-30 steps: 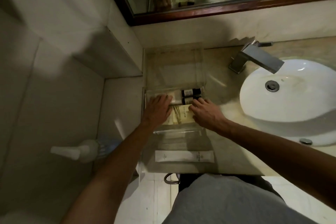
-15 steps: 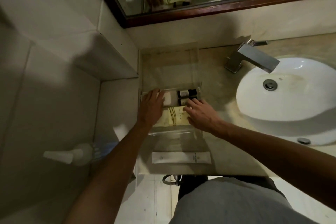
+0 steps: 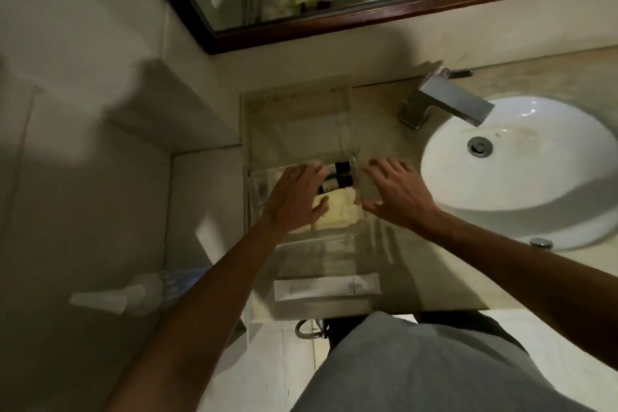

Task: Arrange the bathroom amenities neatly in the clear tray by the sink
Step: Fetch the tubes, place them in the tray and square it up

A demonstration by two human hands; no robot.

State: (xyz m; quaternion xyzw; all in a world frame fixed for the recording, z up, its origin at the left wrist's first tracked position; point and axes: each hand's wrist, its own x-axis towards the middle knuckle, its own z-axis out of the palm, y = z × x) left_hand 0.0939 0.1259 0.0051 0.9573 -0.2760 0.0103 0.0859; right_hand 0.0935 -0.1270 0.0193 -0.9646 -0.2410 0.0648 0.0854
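Note:
The clear tray (image 3: 297, 124) stands on the counter left of the sink. In its near half lie two small bottles with black caps (image 3: 343, 173) and a cream packet (image 3: 337, 212). My left hand (image 3: 294, 194) is spread flat over the tray's left contents and hides what is under it. My right hand (image 3: 396, 192) is at the tray's right wall, fingers apart, thumb near the packet's corner. A long white sachet (image 3: 326, 288) lies outside the tray near the counter's front edge.
The white sink basin (image 3: 521, 174) and the steel faucet (image 3: 446, 102) are to the right. A dark-framed mirror (image 3: 334, 20) runs along the back wall. A white pump bottle (image 3: 133, 291) stands low at the left. The tiled wall closes the left side.
My right hand has left the packet and slid right to the tray's right wall. My left hand has shifted right, further over the tubes. The view has tilted slightly.

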